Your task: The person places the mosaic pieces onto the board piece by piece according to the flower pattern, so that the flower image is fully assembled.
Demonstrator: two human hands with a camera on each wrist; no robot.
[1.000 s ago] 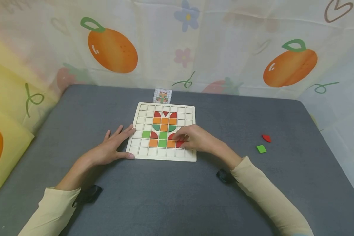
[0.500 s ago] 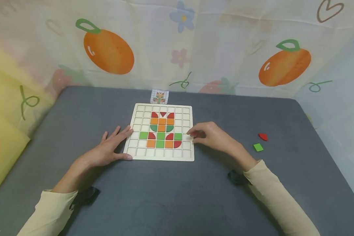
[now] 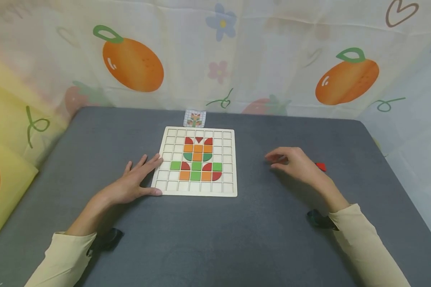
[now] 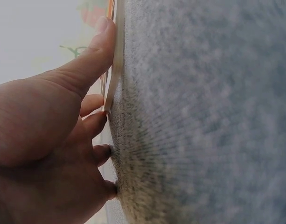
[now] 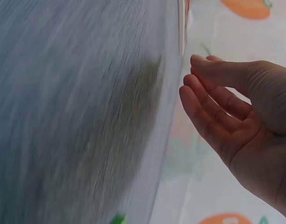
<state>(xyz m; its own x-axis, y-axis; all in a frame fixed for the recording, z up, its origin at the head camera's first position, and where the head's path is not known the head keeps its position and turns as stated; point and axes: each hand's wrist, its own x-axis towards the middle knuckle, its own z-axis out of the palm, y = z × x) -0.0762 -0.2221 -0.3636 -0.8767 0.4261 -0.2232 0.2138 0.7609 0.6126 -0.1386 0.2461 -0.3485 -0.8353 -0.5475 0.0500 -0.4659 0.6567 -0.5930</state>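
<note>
The person's left hand [image 3: 131,184] is lying flat with fingers spread, thumb touching the near left corner of the pale wooden grid board [image 3: 197,190], which is sitting mid-table on the grey felt tabletop [image 3: 208,239] with red, orange and green tiles forming a flower. The right hand [image 3: 297,164] is hovering empty, fingers loosely together, just beside a small red wooden piece [image 3: 321,166].

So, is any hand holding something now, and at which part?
Nothing is gripped. The left hand rests flat against the left edge of the wooden board. The right hand is empty, fingers relaxed, above the table.
</note>
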